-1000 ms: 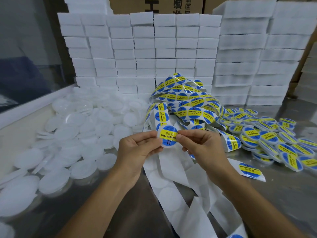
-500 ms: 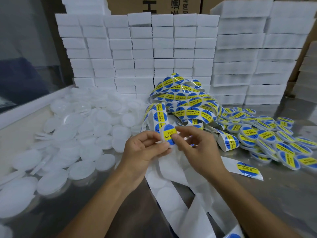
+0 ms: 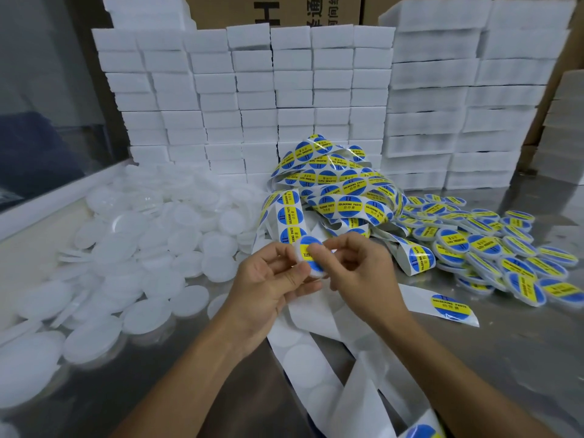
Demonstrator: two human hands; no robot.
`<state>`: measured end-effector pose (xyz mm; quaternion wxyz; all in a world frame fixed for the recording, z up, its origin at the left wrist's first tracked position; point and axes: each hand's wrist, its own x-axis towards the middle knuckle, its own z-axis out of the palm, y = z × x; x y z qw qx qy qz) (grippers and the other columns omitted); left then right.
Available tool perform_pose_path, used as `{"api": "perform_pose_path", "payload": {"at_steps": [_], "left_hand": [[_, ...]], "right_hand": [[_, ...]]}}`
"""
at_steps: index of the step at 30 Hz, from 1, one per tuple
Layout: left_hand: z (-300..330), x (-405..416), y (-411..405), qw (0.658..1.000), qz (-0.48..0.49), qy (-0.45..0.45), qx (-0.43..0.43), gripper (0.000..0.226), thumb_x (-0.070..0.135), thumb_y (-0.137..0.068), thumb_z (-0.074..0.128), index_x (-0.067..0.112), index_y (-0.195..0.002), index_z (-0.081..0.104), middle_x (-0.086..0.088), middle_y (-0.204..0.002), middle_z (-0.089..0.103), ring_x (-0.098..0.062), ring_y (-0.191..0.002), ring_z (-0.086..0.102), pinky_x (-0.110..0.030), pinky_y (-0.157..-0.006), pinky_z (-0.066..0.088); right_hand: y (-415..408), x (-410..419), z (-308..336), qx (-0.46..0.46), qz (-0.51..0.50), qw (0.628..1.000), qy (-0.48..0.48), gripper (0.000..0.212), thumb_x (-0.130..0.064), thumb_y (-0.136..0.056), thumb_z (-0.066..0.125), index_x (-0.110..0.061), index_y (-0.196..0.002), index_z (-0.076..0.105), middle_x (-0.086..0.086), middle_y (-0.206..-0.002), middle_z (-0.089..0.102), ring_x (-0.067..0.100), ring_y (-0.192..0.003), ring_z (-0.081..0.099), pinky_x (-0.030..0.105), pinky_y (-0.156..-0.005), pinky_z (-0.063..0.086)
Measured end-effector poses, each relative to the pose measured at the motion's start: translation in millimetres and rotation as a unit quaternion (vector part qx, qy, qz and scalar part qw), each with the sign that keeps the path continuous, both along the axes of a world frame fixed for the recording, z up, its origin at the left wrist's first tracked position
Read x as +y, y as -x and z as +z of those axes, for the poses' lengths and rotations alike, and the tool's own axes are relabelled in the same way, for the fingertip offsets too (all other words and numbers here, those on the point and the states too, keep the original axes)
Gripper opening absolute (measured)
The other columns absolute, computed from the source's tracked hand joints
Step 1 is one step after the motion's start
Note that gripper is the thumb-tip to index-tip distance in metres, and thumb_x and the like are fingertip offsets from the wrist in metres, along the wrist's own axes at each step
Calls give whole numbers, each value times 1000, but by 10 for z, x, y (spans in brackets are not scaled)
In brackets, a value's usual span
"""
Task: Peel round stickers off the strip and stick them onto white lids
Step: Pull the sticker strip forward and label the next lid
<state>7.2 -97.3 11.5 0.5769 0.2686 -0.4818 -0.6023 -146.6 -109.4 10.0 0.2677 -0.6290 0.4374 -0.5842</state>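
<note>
Left hand (image 3: pixel 268 279) holds lid (image 3: pixel 311 269); right hand (image 3: pixel 360 270) presses sticker (image 3: pixel 308 252) on.

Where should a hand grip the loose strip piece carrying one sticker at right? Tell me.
Judging by its pose, pinch the bare white backing at the lower right end of the loose strip piece, coming from the right. It lies flat on the steel table, clear of the labelled lids; pinching there avoids touching the sticker face.
</note>
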Motion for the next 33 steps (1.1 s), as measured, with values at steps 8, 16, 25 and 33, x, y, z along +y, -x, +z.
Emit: {"api": "perform_pose_path", "payload": {"at_steps": [8, 16, 25, 33], "left_hand": [[-43, 6, 14, 987, 6, 54, -150, 12, -8, -87, 60, 2, -83, 54, -30, -94, 63, -26, -82, 64, -31, -65, 57], [-32, -43, -37, 998, 29, 2, -62, 10, -5, -92, 51, 4, -93, 56, -16, -87, 73, -24, -76, 69, -29, -60, 56], [-56, -59, 49, 972, 173, 62, -143, 21, 2, -96, 52, 18, -93, 66, -11, -66, 68, -17, -46, 49, -23, -42, 42], [-52, -95, 10, 965, 214, 63, -140, 16, 9, -94, 58, 15, -99, 73, -2, -63, 68, -9, -44, 48, -18, -43, 41]], "right_hand": [[-4, -91, -145, 12, -66, 998, -21, 52, -64, -78, 57, -16, -62, 43, -10, -47, 46, 6, -46, 44, 25, -51, 37], [-59, -23, -137, -17, 89, 996, 3, 18, -27, -87, 73, -16, -101, 68, 6, -72, 69, 24, -61, 63, 37, -59, 51], [-122, 13, -120, -13, 126, 991, -37, 44, -35, -103, 44, 4, -91, 62, 9, -70, 72, 24, -52, 64, 32, -54, 49], [-125, -6, -167, 34, 106, 993, 35, 50, -18, -80, 82, -32, -123, 62, -9, -80, 68, 20, -54, 55, 39, -59, 54]]}}
